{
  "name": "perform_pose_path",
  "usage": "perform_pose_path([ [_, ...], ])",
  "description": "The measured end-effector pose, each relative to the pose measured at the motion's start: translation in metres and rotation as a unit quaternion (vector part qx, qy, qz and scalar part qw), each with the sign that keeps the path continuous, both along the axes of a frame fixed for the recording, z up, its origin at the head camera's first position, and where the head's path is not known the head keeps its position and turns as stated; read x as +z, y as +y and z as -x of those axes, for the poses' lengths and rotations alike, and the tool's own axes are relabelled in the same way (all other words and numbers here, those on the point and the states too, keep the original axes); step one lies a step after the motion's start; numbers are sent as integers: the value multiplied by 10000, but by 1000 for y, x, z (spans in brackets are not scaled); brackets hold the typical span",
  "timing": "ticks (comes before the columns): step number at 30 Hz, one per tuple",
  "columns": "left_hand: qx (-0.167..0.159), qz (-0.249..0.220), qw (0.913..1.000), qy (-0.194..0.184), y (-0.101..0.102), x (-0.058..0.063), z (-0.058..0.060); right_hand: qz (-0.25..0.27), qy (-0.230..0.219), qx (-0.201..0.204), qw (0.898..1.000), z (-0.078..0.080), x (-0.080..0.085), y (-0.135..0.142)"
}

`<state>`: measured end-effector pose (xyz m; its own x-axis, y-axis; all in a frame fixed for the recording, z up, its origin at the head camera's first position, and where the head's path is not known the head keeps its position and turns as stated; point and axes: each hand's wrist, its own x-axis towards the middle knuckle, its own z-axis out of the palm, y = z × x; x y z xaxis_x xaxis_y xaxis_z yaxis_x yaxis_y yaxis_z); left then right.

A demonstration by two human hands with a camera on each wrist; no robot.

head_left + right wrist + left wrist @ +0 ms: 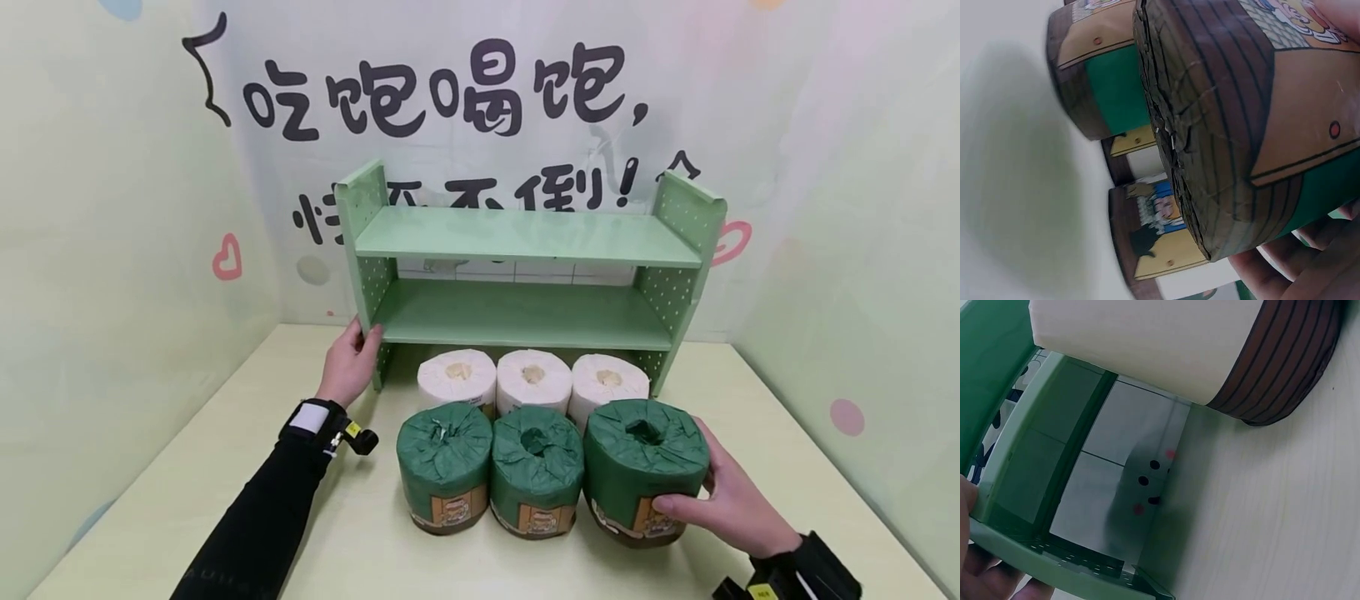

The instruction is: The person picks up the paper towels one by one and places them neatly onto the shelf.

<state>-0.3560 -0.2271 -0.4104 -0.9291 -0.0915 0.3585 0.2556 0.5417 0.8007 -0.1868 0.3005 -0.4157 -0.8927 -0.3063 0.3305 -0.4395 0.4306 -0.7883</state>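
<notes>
My left hand (pixel 350 364) grips the left side panel of a light green two-tier shelf (pixel 525 312), thumb on the front edge and fingers behind it. My right hand (pixel 738 504) holds a green-wrapped toilet paper roll (pixel 626 479) from its right side, thumb across the printed label. In the right wrist view the brown underside (pixel 1194 144) of this roll shows, raised off the table. Two more green rolls stand just left of it, one in the middle (pixel 536 471) and one at the left (pixel 444 458).
Behind the green rolls stand three white-wrapped rolls, left (pixel 456 385), middle (pixel 532 387) and right (pixel 609 385), in front of the shelf's lower opening. The pale table (pixel 360 533) is bounded by printed walls (pixel 127 208) at the back and both sides.
</notes>
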Motion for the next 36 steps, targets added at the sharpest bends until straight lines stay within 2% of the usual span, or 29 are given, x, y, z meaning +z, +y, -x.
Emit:
perform_pose_path([
  [9,-1,-1,9999,117,4,7,4,346,289,158,9989,2,20,1],
  [18,-11,-11,9999,133,6,6,3,390,457,135,9981,10,34,-3],
  [26,-11,-13,10000,50,2,3,0,393,470,34,9981,22,49,-12],
  [33,0,-16,10000,43,0,3,0,521,538,30,9972,38,57,-20],
  [36,3,-28,10000,24,0,2,0,737,361,74,9966,48,62,-23],
])
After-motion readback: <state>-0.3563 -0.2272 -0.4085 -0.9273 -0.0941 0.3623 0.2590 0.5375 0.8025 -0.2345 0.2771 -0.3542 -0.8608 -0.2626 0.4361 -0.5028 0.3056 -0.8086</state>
